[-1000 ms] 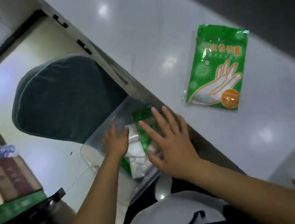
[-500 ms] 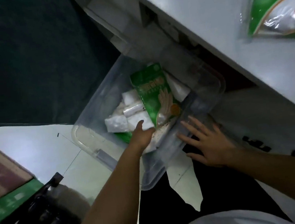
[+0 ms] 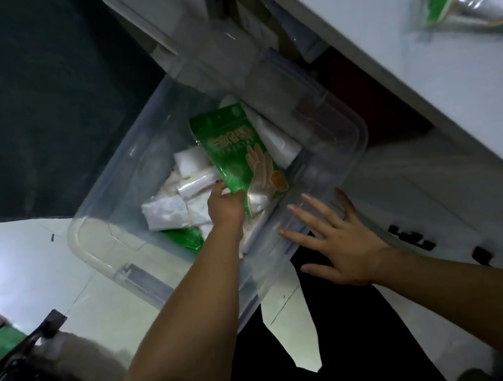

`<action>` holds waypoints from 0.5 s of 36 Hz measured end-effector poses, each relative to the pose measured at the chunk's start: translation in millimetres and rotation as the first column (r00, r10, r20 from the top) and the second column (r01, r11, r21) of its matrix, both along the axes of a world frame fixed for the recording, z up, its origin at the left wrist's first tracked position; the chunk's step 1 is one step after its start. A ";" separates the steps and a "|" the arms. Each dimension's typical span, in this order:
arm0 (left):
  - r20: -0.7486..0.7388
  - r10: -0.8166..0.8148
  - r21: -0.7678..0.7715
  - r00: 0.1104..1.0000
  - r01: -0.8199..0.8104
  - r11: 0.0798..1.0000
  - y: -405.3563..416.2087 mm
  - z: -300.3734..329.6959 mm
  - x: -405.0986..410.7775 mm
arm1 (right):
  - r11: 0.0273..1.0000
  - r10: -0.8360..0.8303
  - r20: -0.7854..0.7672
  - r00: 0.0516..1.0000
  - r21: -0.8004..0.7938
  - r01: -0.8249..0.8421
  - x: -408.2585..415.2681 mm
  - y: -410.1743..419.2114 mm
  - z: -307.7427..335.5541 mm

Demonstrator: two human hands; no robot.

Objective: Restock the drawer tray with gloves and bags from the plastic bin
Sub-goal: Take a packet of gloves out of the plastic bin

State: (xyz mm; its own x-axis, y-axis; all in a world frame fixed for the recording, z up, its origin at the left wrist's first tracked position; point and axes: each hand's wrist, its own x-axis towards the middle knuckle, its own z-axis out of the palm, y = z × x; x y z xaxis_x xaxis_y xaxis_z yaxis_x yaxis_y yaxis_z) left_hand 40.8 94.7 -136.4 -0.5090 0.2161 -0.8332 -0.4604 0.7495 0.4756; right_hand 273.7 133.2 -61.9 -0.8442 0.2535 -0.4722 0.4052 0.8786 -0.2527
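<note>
Left hand (image 3: 225, 207) pinching slick green glove packet (image 3: 238, 153) inside clear plastic bin (image 3: 115, 241); right hand (image 3: 342, 248) splayed, empty, at near rim; packet likely to slip.

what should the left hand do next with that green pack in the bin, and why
Probably close the left hand on the green glove pack and lift it clear of the clear plastic bin. Its fingers already sit at the pack's lower edge, and the pack lies on top of the white bag rolls, so nothing pins it. The right hand rests spread on the bin's near rim, steadying it.
</note>
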 end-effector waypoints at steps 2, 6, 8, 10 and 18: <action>0.056 -0.014 0.038 0.998 0.012 0.999 -8.3 23.7 -5.9 | 0.999 -0.004 0.073 0.997 -0.039 0.006 -2.6 0.5 6.3; 0.108 0.001 0.073 0.994 -0.009 0.997 -33.1 77.7 -24.6 | 0.995 -0.003 0.190 0.982 -0.095 0.021 -11.7 6.0 24.8; 0.119 0.026 0.085 0.993 -0.037 0.996 -47.2 107.1 -35.8 | 0.988 -0.036 0.232 0.972 -0.137 0.069 -18.6 9.8 39.1; 0.120 0.053 0.110 0.991 -0.066 0.992 -62.1 137.1 -46.0 | 0.967 -0.148 0.214 0.966 -0.172 0.186 -28.7 11.4 56.5; 0.112 -0.036 0.348 0.993 -0.005 0.938 -107.3 248.7 -76.0 | 0.073 -0.881 0.226 0.415 -0.803 0.592 -98.1 11.8 165.0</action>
State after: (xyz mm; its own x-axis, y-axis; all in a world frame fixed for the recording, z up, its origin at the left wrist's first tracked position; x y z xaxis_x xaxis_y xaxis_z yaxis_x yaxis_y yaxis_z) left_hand -35.2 -12.6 112.3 -0.4087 0.5091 -0.7574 -0.5170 0.5547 0.6519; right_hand 175.7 145.0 103.2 -0.5267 0.5419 -0.6549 0.5135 -0.4110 -0.7532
